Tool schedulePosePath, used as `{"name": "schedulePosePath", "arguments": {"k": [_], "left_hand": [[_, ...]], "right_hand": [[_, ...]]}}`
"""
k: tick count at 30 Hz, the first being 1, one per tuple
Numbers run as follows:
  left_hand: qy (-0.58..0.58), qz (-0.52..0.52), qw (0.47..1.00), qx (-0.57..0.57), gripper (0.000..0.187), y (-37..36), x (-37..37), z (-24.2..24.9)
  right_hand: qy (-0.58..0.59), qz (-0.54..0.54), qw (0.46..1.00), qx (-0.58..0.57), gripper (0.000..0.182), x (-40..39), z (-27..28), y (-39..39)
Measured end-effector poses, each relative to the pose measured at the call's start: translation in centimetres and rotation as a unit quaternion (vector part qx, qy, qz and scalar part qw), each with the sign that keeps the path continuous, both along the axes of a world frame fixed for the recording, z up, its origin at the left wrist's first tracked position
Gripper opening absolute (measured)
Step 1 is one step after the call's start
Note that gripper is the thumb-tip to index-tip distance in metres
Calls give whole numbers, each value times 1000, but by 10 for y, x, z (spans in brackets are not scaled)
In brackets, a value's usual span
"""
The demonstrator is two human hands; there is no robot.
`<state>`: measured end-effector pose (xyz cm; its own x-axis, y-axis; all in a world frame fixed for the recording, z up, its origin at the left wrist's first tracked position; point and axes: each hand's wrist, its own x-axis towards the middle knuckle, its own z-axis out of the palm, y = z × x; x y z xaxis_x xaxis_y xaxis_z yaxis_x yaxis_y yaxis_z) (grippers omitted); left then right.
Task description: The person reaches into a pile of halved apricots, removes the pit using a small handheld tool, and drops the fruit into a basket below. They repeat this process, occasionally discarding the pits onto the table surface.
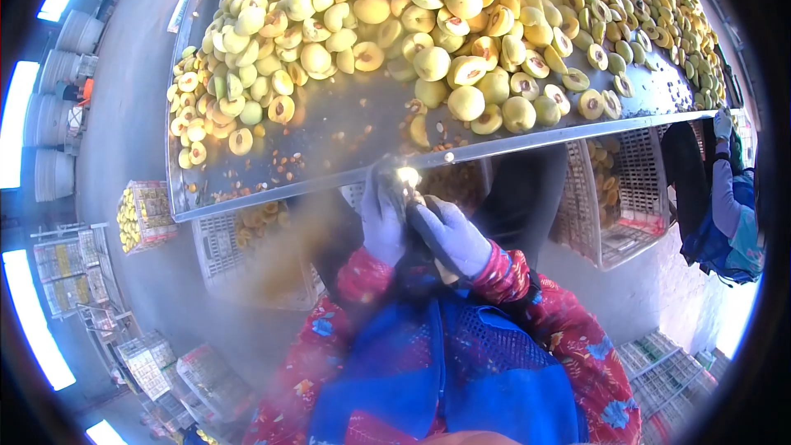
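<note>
My left hand [381, 224], in a lavender glove with dark fingers, is closed just below the metal table's front rim. Close beside it, my right hand [454, 236], gloved the same way, has its fingers curled in. A pale, handle-like end [446, 272] sticks out below the right hand; the rest of that object is hidden. Bright glare covers the fingertips, so what they hold cannot be made out. In front of both hands, yellow-green peaches [465, 103], many of them halved, are heaped on the metal table [354, 128].
Plastic crates holding peach halves stand under the table, one left [221, 251] and one right [630, 198]. Another crate [152, 216] sits by the table's left corner. A co-worker [729, 214] is at the far right. Stacked white tubs [56, 124] line the left side.
</note>
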<state>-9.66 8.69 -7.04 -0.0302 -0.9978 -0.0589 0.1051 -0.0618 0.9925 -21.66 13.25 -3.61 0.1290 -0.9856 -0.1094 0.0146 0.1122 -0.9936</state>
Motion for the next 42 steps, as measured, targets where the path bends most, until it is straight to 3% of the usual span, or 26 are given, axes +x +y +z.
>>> {"name": "schedulePosePath", "arguments": {"k": [1, 3, 4, 5, 6, 8, 10, 12, 14, 15, 17, 18, 19, 21, 23, 24, 25, 26, 28, 29, 31, 34, 36, 38, 39, 42], "left_hand": [[-35, -18, 999, -17, 41, 2, 0, 8], [-63, -68, 996, -14, 40, 0, 3, 9], [-76, -91, 993, -13, 39, -1, 5, 10], [-33, -102, 994, 10, 39, -1, 12, -8], [-31, -111, 993, 17, 39, -2, 14, -13], [-28, -128, 991, 29, 38, -4, 16, -20], [-64, -136, 986, -73, 40, -5, 15, -17], [25, -114, 992, -50, 41, -3, 7, -9], [17, -98, 994, -51, 42, -1, 1, -4], [13, -89, 995, -52, 42, -1, 0, -2], [-107, -51, 993, -6, 41, -4, 3, 2], [90, -10, 989, 119, 37, -7, 6, 1], [284, 80, 928, 226, 34, -9, 10, 0], [-52, 105, 990, 80, 38, -11, 52, -27], [-168, 171, 967, 83, 43, -8, 94, 2], [-102, 225, 957, 149, 47, -14, 107, 36], [-397, 166, 899, 83, 49, -16, 142, 43], [-655, 91, 750, 16, 52, -18, 176, 49], [-664, 48, 743, 69, 61, -38, 212, 59], [-665, 25, 740, 92, 65, -55, 218, 60], [-685, 35, 727, -36, 51, -100, 214, 49], [-626, 3, 780, -13, 54, -183, 164, 53], [-670, -39, 741, 35, 60, -253, 164, -10], [-616, -29, 783, 87, 79, -270, 155, -52], [-561, -65, 820, 91, 81, -276, 159, -72], [-427, -144, 892, 11, 77, -248, 152, -89]], "right_hand": [[-22, 52, 998, -5, 18, -7, 4, -1], [25, 102, 984, -140, 14, -16, 2, -5], [-162, 93, 981, 51, 15, -18, 4, -5], [-338, 77, 907, 239, 17, -20, 8, -5], [-489, 56, 768, 410, 19, -23, 10, -4], [-655, 151, 637, 376, 32, -21, -16, -1], [-763, 194, 504, 355, 41, -17, -19, 2], [-778, 171, 504, 334, 42, -13, -21, 7], [-796, 189, 496, 291, 42, -8, -29, 7], [-792, 174, 510, 287, 42, -8, -29, 8], [-781, 149, 541, 274, 42, -10, -25, 9], [-775, 138, 558, 264, 42, -10, -20, 7], [-767, 131, 577, 247, 41, -9, -12, 4], [-703, -29, 630, 329, 39, -13, 18, 0], [-608, 47, 712, 349, 38, -22, -11, 4], [-552, 92, 752, 349, 37, -31, -23, 0], [-444, 100, 821, 344, 33, -37, -19, -1], [-370, 90, 861, 338, 35, -34, -19, -3], [-214, 62, 923, 315, 39, -28, -18, 0], [-195, 44, 937, 287, 39, -23, -17, 0], [-226, 42, 911, 341, 39, -21, -15, -4], [-203, 57, 908, 362, 38, -21, -25, -4], [-183, 59, 915, 356, 38, -23, -31, 0], [-182, 46, 918, 350, 38, -25, -31, 4], [-168, 23, 934, 315, 39, -21, -17, 5], [-189, 19, 911, 365, 39, -26, -12, 7]]}}
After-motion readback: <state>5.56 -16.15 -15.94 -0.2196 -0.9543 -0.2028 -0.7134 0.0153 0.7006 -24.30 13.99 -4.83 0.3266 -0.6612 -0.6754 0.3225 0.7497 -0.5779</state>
